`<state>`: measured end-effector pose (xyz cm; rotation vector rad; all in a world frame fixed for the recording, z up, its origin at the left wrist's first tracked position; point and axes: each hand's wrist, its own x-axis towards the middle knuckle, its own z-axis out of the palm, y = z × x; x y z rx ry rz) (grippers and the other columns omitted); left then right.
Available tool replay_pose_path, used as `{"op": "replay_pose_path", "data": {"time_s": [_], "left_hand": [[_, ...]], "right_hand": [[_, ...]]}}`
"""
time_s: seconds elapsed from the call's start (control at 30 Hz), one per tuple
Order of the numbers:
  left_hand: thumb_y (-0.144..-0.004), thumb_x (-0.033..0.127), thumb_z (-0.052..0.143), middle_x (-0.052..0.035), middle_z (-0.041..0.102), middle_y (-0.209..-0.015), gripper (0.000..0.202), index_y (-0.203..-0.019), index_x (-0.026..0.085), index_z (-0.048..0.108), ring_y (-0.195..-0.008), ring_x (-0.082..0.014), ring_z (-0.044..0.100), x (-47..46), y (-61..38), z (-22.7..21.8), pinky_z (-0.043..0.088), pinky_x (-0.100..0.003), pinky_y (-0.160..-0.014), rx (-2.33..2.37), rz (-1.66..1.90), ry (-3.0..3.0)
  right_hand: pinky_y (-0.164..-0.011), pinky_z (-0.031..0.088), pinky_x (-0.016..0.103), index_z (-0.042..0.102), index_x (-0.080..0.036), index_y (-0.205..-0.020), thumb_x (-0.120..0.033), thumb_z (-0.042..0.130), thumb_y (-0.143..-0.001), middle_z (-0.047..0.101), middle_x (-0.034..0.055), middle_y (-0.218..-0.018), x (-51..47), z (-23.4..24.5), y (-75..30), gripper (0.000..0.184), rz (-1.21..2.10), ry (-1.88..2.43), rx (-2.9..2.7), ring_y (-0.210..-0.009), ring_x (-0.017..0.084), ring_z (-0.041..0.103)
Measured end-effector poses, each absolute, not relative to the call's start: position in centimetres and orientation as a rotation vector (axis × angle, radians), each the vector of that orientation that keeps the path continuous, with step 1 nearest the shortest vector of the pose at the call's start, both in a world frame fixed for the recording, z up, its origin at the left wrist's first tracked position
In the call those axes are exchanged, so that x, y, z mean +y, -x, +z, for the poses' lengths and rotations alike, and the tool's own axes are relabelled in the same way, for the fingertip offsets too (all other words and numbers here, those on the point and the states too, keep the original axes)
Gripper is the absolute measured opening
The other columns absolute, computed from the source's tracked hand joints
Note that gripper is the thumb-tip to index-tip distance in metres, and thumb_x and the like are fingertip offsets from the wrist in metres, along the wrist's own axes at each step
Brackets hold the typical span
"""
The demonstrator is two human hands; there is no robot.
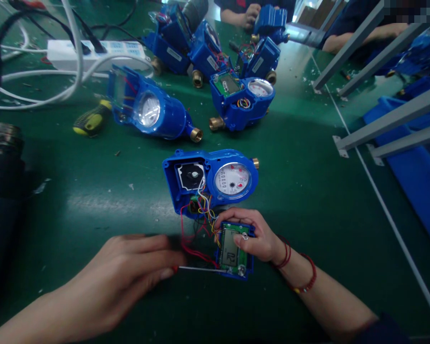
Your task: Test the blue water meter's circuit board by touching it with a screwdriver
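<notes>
My right hand (252, 235) is closed around a circuit board with a small display (231, 249), set in a blue plastic frame, thumb on its face. My left hand (143, 263) pinches the red end of a thin, pale rod or wire (198, 269); its other end meets the board's lower edge. I cannot tell which it is. Just beyond my hands lies a blue water meter (232, 179) with a round dial and an uncovered compartment. Thin coloured wires (206, 205) run from that compartment toward the board.
More blue meters (154, 112) lie farther back, near a yellow-and-black screwdriver (93, 118). At the back left is a white power strip (96, 55) with looping cables. Grey metal legs (390, 129) and a blue bin (412, 162) stand right. Another person's hand (251, 16) is behind.
</notes>
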<state>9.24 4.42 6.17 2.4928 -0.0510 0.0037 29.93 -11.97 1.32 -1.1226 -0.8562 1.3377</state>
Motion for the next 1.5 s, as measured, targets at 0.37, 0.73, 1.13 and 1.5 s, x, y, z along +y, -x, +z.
{"op": "replay_pose_path", "data": {"time_s": [0.37, 0.73, 1.13, 1.5], "left_hand": [[-0.090, 0.024, 0.036, -0.0018, 0.063, -0.094, 0.026, -0.109, 0.028, 0.052, -0.072, -0.0133, 0.060, 2.9, -7.9, 5.4, 0.045, -0.019, -0.048, 0.014, 0.051, -2.532], [-0.089, 0.018, 0.034, -0.0020, 0.057, -0.083, 0.032, -0.115, 0.024, 0.049, -0.064, -0.0111, 0.053, 1.5, -6.8, 5.0, 0.041, -0.021, -0.051, 0.114, 0.040, -2.498], [-0.088, 0.020, 0.036, -0.0019, 0.058, -0.086, 0.030, -0.112, 0.027, 0.052, -0.065, -0.0117, 0.053, 0.6, -6.5, 4.7, 0.044, -0.021, -0.054, 0.191, 0.141, -2.470], [-0.087, 0.017, 0.036, -0.0032, 0.057, -0.083, 0.032, -0.114, 0.024, 0.051, -0.064, -0.0120, 0.054, 1.0, -6.4, 4.7, 0.043, -0.021, -0.051, 0.109, 0.101, -2.526]], "right_hand": [[-0.061, 0.049, 0.029, 0.060, -0.013, -0.098, -0.023, 0.056, -0.063, 0.064, 0.0076, -0.086, -12.0, 1.1, -29.9, 0.037, 1.305, 1.151, -0.879, -0.072, 0.018, 0.060], [-0.062, 0.051, 0.029, 0.059, -0.013, -0.099, -0.027, 0.059, -0.067, 0.063, 0.0082, -0.087, -12.0, 1.0, -29.9, 0.035, 1.274, 1.135, -0.896, -0.074, 0.017, 0.060], [-0.062, 0.051, 0.031, 0.058, -0.013, -0.099, -0.032, 0.061, -0.068, 0.063, 0.0085, -0.086, -12.2, 0.8, -30.0, 0.037, 1.289, 1.157, -0.879, -0.072, 0.019, 0.061], [-0.061, 0.052, 0.030, 0.058, -0.014, -0.099, -0.033, 0.060, -0.068, 0.063, 0.0075, -0.086, -12.1, 0.8, -29.9, 0.036, 1.287, 1.153, -0.886, -0.072, 0.018, 0.061]]}}
